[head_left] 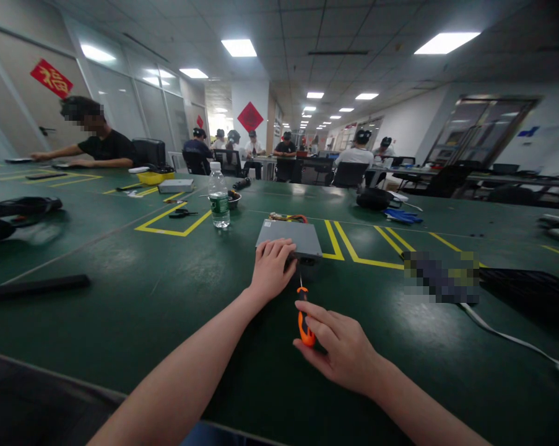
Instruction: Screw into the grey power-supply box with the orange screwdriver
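Observation:
A flat grey metal power supply unit (302, 238) lies on the green table, with coloured cables at its far edge. My left hand (272, 267) grips its near left corner, fingers over the top and thumb down at the front side. In my right hand (337, 341) is an orange and black screwdriver (303, 319), held by its handle between thumb and fingers. Its shaft points away from me toward the front face of the unit. Whether the tip touches the unit I cannot tell.
A water bottle (220, 201) stands left of the unit, before a small bowl (234, 199). Blue gloves (402, 215) and a black pouch-like item (376, 199) lie at the back right. A black bar (38, 287) lies at left. A person (105, 139) sits across the table.

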Motion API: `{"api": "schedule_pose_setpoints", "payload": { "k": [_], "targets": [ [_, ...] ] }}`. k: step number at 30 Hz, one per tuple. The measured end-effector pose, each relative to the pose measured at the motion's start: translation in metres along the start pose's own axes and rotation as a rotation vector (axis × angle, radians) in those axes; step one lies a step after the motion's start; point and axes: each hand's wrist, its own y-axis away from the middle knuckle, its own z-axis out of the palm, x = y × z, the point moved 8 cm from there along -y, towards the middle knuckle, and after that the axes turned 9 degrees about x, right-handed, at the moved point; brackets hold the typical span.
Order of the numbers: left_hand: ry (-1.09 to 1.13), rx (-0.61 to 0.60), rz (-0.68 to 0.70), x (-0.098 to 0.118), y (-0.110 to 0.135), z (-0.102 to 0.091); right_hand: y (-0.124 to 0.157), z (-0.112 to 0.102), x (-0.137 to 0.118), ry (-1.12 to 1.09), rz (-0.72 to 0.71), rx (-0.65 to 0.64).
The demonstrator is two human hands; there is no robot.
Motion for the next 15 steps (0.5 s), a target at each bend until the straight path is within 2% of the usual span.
{"api": "schedule_pose_setpoints", "payload": {
  "k": [3, 5, 7, 12, 15],
  "targets": [
    [0.001, 0.002, 0.001, 0.000, 0.000, 0.000, 0.000, 0.004, 0.002, -0.033, 0.051, -0.068],
    [-0.002, 0.008, 0.001, 0.000, 0.000, -0.001, -0.001, 0.009, -0.001, -0.022, 0.031, -0.161],
    [-0.005, 0.010, 0.001, 0.000, 0.000, -0.001, -0.001, 0.011, -0.005, 0.012, -0.017, -0.198],
    [0.002, 0.006, 0.002, 0.000, 0.000, -0.001, 0.000, 0.002, -0.003, 0.027, -0.044, -0.023],
    [0.001, 0.006, -0.001, 0.000, 0.000, 0.000, 0.001, 0.002, 0.001, -0.004, 0.013, -0.018]
  ]
}}
